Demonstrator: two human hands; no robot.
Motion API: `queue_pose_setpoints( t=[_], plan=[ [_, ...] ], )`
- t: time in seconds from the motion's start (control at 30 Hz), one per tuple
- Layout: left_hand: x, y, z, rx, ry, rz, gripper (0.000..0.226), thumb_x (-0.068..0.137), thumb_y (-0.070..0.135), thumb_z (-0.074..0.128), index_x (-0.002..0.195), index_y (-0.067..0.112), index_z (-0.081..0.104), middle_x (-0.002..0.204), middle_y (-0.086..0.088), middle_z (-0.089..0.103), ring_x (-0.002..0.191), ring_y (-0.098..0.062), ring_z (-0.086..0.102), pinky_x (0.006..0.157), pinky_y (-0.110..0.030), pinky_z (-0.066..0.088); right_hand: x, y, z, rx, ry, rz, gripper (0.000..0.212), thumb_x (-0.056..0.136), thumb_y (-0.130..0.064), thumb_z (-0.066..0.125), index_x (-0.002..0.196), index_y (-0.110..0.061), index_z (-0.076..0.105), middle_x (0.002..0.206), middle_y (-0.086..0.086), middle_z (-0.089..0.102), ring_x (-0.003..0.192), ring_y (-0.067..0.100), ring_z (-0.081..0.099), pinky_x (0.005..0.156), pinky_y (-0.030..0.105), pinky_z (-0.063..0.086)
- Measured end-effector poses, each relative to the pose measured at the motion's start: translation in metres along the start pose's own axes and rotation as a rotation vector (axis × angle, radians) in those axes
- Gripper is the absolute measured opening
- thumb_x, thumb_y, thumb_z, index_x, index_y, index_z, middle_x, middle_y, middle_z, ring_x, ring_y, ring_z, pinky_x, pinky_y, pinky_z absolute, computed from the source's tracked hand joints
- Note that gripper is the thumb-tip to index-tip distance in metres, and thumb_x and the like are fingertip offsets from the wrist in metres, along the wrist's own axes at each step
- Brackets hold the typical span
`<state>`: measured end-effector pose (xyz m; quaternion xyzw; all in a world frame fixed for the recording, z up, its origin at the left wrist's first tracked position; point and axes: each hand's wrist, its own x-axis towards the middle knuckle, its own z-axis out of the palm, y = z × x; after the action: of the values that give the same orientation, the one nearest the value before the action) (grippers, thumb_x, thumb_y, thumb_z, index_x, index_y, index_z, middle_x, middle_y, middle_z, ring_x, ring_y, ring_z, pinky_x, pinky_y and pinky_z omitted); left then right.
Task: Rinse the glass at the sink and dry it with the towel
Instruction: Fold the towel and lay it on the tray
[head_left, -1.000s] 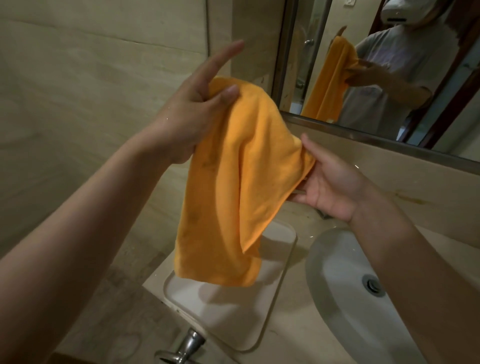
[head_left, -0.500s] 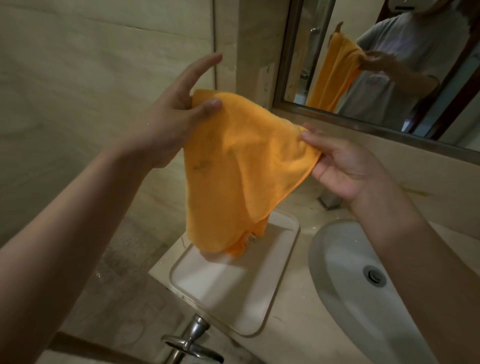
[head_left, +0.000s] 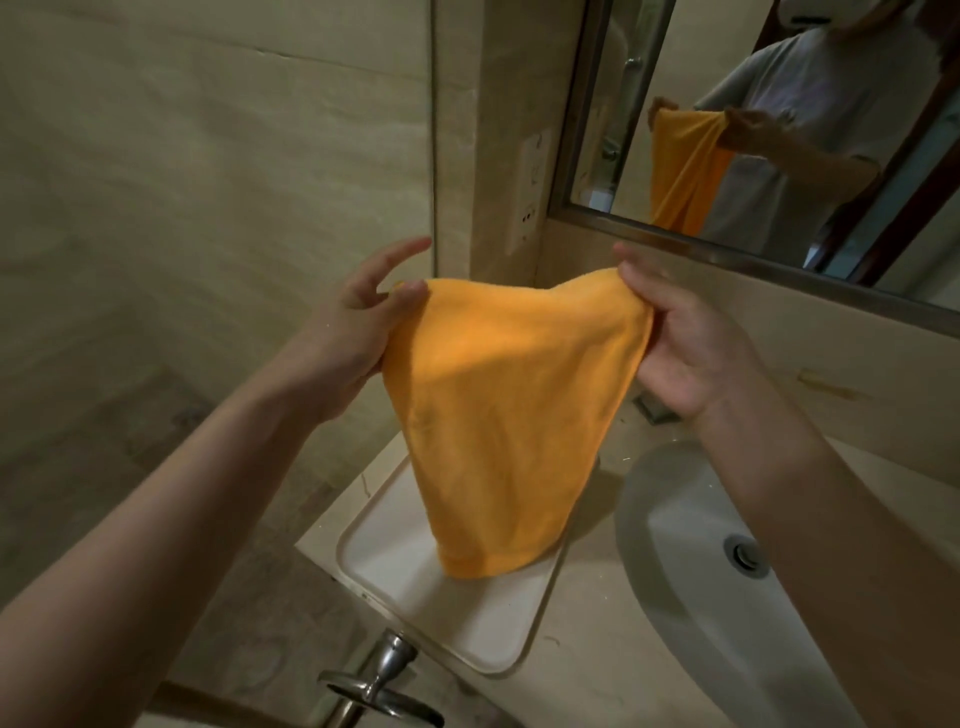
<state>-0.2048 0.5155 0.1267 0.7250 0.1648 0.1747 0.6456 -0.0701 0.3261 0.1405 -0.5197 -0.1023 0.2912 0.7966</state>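
Head view: on the far left is the left hand (head_left: 353, 332). Its grip is a pinch, with the thumb and some fingers closed on one top corner of the orange towel (head_left: 504, 415), while the first finger sticks out straight. The towel hangs in the middle, stretched between both hands, so it looks spread out and ready for wiping. Its bottom end hangs down to the white tray (head_left: 467, 629), which sits on the desk (head_left: 582, 670), and it seems to touch the tray, but I cannot be sure. Below the tray is a shiny metal handle (head_left: 382, 680), cut off by the bottom edge. To the right, the right hand (head_left: 691, 343) pinches the other top corner, its fingers curled around the cloth. Further right is the white sink (head_left: 691, 582) with its drain (head_left: 747, 555); the right arm covers part of it. The glass is not to be seen anywhere; it may be behind the towel or out of view, so I cannot tell if it has been rinsed. The tap is mostly hidden behind the right hand. Up on the right wall, the mirror (head_left: 587, 130) shows the person holding the towel the same way.
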Motion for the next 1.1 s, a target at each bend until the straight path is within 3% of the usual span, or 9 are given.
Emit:
queue_pose_setpoints(
  t=[0.17, 0.27, 0.37, 0.47, 0.53, 0.57, 0.67, 0.97, 1.1],
  plan=[
    [-0.004, 0.01, 0.008, -0.087, -0.016, 0.163, 0.037, 0.09, 0.03, 0.05, 0.12, 0.053, 0.047, 0.118, 0.009, 0.044, 0.109, -0.019, 0.049, 0.085, -0.035, 0.051, 0.006, 0.007, -0.019, -0.063, -0.039, 0.056, 0.058, 0.065, -0.019, 0.076, 0.117, -0.013, 0.053, 0.104, 0.004, 0.056, 0.085, 0.013, 0.062, 0.061, 0.024, 0.055],
    [-0.001, 0.017, 0.019, -0.063, -0.051, 0.205, 0.052, 0.095, 0.027, 0.045, 0.137, 0.052, 0.029, 0.099, 0.023, 0.048, 0.089, -0.002, 0.06, 0.074, -0.027, 0.057, 0.006, 0.021, -0.033, -0.087, -0.071, 0.225, 0.085, 0.061, -0.045, 0.073, 0.133, -0.011, 0.045, 0.118, 0.011, 0.058, 0.092, 0.021, 0.068, 0.067, 0.036, 0.058],
    [0.003, 0.029, 0.026, 0.028, -0.101, 0.232, 0.057, 0.099, 0.026, 0.04, 0.142, 0.053, 0.013, 0.098, 0.001, 0.05, 0.069, -0.006, 0.057, 0.064, -0.027, 0.055, -0.001, 0.042, -0.041, -0.206, -0.08, 0.405, 0.092, 0.059, -0.067, 0.053, 0.135, -0.017, 0.04, 0.127, 0.017, 0.054, 0.105, 0.034, 0.062, 0.08, 0.043, 0.054],
    [0.004, 0.04, 0.031, 0.081, -0.15, 0.242, 0.064, 0.1, 0.023, 0.038, 0.14, 0.056, 0.001, 0.14, -0.028, 0.036, 0.063, 0.001, 0.059, 0.059, -0.023, 0.051, -0.006, 0.059, -0.043, -0.271, -0.254, 0.481, 0.119, 0.036, -0.085, 0.057, 0.127, -0.009, 0.049, 0.125, 0.013, 0.061, 0.113, 0.027, 0.06, 0.095, 0.038, 0.044],
    [0.003, 0.044, 0.035, 0.024, -0.194, 0.217, 0.067, 0.1, 0.022, 0.038, 0.139, 0.058, -0.003, 0.093, -0.011, 0.055, 0.055, -0.009, 0.049, 0.061, -0.037, 0.05, -0.007, 0.061, -0.04, -0.324, -0.361, 0.418, 0.121, 0.029, -0.084, 0.063, 0.127, -0.014, 0.049, 0.127, 0.002, 0.061, 0.123, 0.018, 0.052, 0.104, 0.035, 0.035],
    [0.004, 0.046, 0.035, -0.011, -0.222, 0.206, 0.068, 0.1, 0.021, 0.039, 0.138, 0.059, -0.003, 0.072, -0.003, 0.042, 0.056, -0.016, 0.041, 0.062, -0.049, 0.046, -0.007, 0.061, -0.036, -0.366, -0.383, 0.369, 0.124, 0.03, -0.083, 0.064, 0.132, -0.017, 0.043, 0.13, -0.003, 0.058, 0.127, 0.015, 0.046, 0.106, 0.034, 0.031],
    [0.002, 0.054, 0.038, -0.04, -0.311, 0.21, 0.073, 0.099, 0.016, 0.041, 0.138, 0.06, -0.002, 0.064, -0.002, 0.027, 0.059, -0.024, 0.033, 0.067, -0.069, 0.039, -0.001, 0.059, -0.029, -0.463, -0.317, 0.252, 0.137, 0.026, -0.08, 0.07, 0.143, -0.024, 0.025, 0.14, -0.005, 0.046, 0.133, 0.014, 0.037, 0.114, 0.039, 0.024],
    [-0.006, 0.066, 0.044, -0.009, -0.299, 0.21, 0.08, 0.097, 0.009, 0.043, 0.139, 0.058, -0.004, 0.091, -0.008, 0.038, 0.072, -0.029, 0.049, 0.066, -0.048, 0.058, 0.004, 0.033, -0.038, -0.083, -0.257, 0.208, 0.065, 0.068, -0.066, 0.05, 0.118, -0.026, 0.057, 0.12, 0.008, 0.066, 0.11, 0.028, 0.062, 0.091, 0.048, 0.051],
    [-0.005, 0.065, 0.045, -0.012, -0.287, 0.243, 0.08, 0.096, 0.009, 0.045, 0.14, 0.057, -0.003, 0.091, -0.014, 0.04, 0.075, -0.03, 0.049, 0.072, -0.057, 0.056, 0.005, 0.037, -0.042, -0.133, -0.305, 0.253, 0.089, 0.05, -0.069, 0.071, 0.125, -0.025, 0.054, 0.123, 0.009, 0.064, 0.113, 0.03, 0.06, 0.09, 0.048, 0.05]
  ],
)
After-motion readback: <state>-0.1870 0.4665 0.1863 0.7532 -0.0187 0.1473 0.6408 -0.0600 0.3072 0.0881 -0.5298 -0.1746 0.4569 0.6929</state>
